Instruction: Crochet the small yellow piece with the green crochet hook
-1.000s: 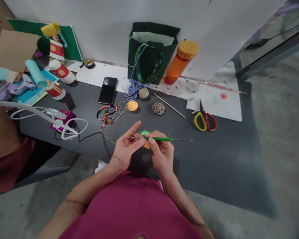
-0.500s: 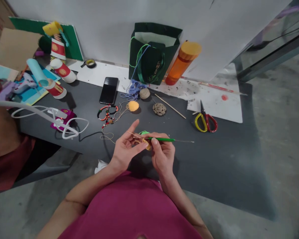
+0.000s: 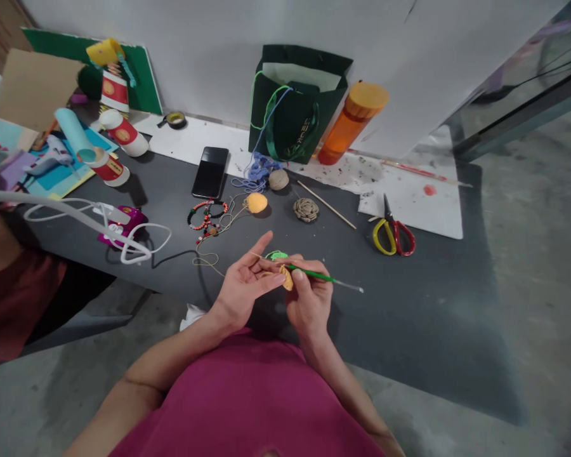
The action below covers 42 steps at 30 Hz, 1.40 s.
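The yellow crochet piece [image 3: 288, 279] is held between both hands, over the near part of the dark table [image 3: 409, 317]. A stitch appears to be in progress; the next move likely calls for steady guidance of the green-handled crochet hook [image 3: 317, 275], its inner tip obscured. Left hand [image 3: 239, 287]: thumb against the piece, forefinger extended. Right hand [image 3: 311, 297]: thumb and fingers pinching the handle. Both forearms angle inward.

The single head-worn camera looks forward and down from above the person's magenta shirt [image 3: 261, 393], close over the left hand [image 3: 235, 289] and right hand [image 3: 310, 298], widely covering bench [image 3: 409, 324], wall [image 3: 209, 57] and floor [image 3: 547, 254].
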Tool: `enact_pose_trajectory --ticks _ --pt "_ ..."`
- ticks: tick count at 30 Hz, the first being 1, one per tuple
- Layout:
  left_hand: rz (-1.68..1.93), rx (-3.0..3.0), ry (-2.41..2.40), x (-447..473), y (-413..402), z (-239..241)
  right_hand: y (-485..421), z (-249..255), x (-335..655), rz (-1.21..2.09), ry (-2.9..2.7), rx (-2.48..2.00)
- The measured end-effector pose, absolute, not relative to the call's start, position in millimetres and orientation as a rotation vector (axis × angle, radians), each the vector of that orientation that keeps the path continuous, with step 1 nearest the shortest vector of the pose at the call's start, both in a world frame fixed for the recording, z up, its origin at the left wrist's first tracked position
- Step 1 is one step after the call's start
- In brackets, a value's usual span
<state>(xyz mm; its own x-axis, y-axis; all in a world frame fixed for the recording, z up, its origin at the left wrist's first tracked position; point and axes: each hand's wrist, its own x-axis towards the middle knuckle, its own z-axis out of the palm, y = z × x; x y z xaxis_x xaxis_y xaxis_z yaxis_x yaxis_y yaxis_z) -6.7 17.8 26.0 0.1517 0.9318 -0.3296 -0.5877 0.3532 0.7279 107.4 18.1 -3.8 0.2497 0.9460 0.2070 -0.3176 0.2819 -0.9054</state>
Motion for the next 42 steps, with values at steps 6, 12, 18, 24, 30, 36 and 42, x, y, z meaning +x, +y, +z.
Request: enact_pose_trajectory --ticks 6,12,18,24,30,36,42 --pt "1.216 0.562 0.89 -5.6 15.3 26.3 17.0 3.1 118.5 0.661 -1.284 -0.955" --pt "1.176 0.496 0.854 -6.3 17.5 27.7 15.3 -3.4 106.6 0.657 -1.12 -0.932" --pt "1.095 0.398 0.835 -10.4 19.0 28.8 20.6 -1.5 104.3 1.156 -0.768 -0.885" --pt "1.058 0.415 0.818 -15.1 18.6 30.8 21.6 4.3 112.2 1.289 -0.785 -0.849" --pt "1.051 0.484 0.836 -19.9 15.6 34.7 24.2 9.3 122.0 1.287 -0.859 -0.822" --pt "1.097 0.627 0.868 -22.1 11.8 36.2 26.3 14.9 129.2 1.287 -0.975 -0.737" --pt "1.138 0.761 0.938 -24.9 10.3 37.3 28.8 20.0 134.4 1.239 -1.039 -0.723"
